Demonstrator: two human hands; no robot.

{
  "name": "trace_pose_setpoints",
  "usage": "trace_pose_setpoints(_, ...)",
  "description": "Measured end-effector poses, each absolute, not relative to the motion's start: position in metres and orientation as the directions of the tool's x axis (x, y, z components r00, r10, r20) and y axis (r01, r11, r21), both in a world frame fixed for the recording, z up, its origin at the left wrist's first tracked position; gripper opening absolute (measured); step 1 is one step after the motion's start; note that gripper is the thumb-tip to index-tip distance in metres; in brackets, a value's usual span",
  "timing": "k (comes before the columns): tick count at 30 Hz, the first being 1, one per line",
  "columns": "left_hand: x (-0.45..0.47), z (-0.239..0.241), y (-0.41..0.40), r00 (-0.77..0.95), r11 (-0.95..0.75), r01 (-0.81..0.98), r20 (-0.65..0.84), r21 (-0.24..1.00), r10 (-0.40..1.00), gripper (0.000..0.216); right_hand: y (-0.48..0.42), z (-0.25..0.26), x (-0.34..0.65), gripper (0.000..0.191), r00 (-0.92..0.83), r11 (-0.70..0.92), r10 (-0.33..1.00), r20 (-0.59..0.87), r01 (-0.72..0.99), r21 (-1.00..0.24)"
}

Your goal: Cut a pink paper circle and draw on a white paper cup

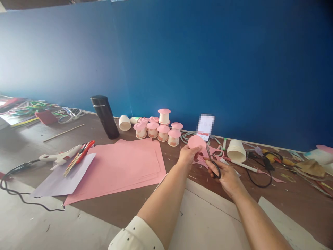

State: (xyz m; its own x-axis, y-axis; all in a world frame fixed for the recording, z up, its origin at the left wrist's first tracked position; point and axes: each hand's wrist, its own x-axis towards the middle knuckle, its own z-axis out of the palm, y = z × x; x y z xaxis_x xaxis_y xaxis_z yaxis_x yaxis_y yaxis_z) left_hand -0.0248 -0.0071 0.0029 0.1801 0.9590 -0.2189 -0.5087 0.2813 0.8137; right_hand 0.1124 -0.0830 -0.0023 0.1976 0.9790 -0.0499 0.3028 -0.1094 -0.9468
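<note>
Here the left hand (pixel 187 154) pinches a pink paper disc (pixel 196 141) between thumb and curled fingers, holding it just above the brown table (pixel 125 205). The right hand (pixel 225 175) has its fingers closed through the handles of black scissors (pixel 212 160), whose blades point up at the disc's right edge. Pink scraps (pixel 201 160) lie beneath, pink sheets (pixel 122 163) to the left, and pink-topped cups (pixel 158 128) stand behind them.

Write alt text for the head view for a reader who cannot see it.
The left hand holds a pink paper disc while the right hand holds scissors at its edge, above a brown table. Behind lie pink paper sheets, pink-capped cups and a black flask.
</note>
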Motion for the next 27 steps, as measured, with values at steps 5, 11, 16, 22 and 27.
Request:
trace_pose_setpoints(5, -0.0239, 0.0029, -0.0071, 0.162, 0.265, -0.536, -0.211, 0.801, 0.964, 0.030, -0.0847, 0.0025, 0.1096, 0.054, 0.200, -0.115, 0.978, -0.053, 0.313, -0.943)
trace_pose_setpoints(11, -0.0189, 0.0033, -0.0080, 0.175, 0.329, -0.608, -0.282, 0.722, 0.943, 0.032, -0.0832, 0.0001, 0.1104, 0.048, 0.169, -0.120, 0.983, -0.075, 0.271, -0.955)
trace_pose_setpoints(16, -0.0182, 0.0025, -0.0086, 0.163, 0.338, -0.595, -0.303, 0.729, 0.939, 0.032, -0.0827, -0.0020, 0.1104, 0.048, 0.154, -0.128, 0.984, -0.091, 0.247, -0.960)
trace_pose_setpoints(22, -0.0175, -0.0014, -0.0057, 0.161, 0.334, -0.505, -0.293, 0.796, 0.942, 0.032, -0.0840, -0.0007, 0.1109, 0.057, 0.167, -0.105, 0.984, -0.062, 0.264, -0.959)
trace_pose_setpoints(27, -0.0179, 0.0000, -0.0074, 0.174, 0.337, -0.467, -0.288, 0.818, 0.942, 0.030, -0.0849, 0.0024, 0.1105, 0.059, 0.170, -0.103, 0.984, -0.053, 0.304, -0.947)
